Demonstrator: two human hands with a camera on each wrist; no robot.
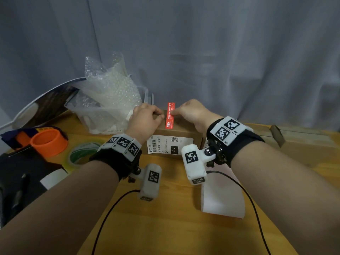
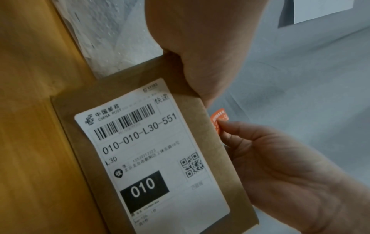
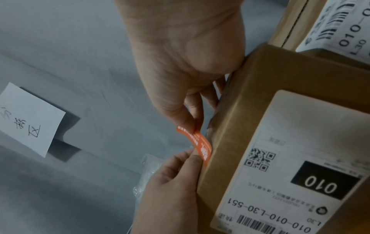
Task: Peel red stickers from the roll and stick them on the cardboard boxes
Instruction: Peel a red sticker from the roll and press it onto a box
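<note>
A brown cardboard box (image 1: 185, 132) with a white shipping label (image 2: 144, 150) stands on the wooden table (image 1: 174, 227). A red sticker (image 1: 170, 115) runs across its top; the lower end lies on the cardboard and the upper end curves up free. My right hand (image 1: 173, 112) pinches the free end between thumb and forefinger, as the right wrist view shows (image 3: 195, 128). My left hand (image 1: 160, 115) rests on the box top, with its thumb and forefinger tips (image 3: 192, 156) on the sticker's (image 3: 202, 147) lower part at the box edge.
Bubble wrap (image 1: 110, 92) is piled behind the box on the left. An orange roll (image 1: 48, 142) and a green tape roll (image 1: 82, 153) lie at the left. A white backing-paper strip (image 1: 222, 196) lies under my right wrist. A second labelled box (image 3: 336, 23) stands beside the first. A grey curtain hangs behind.
</note>
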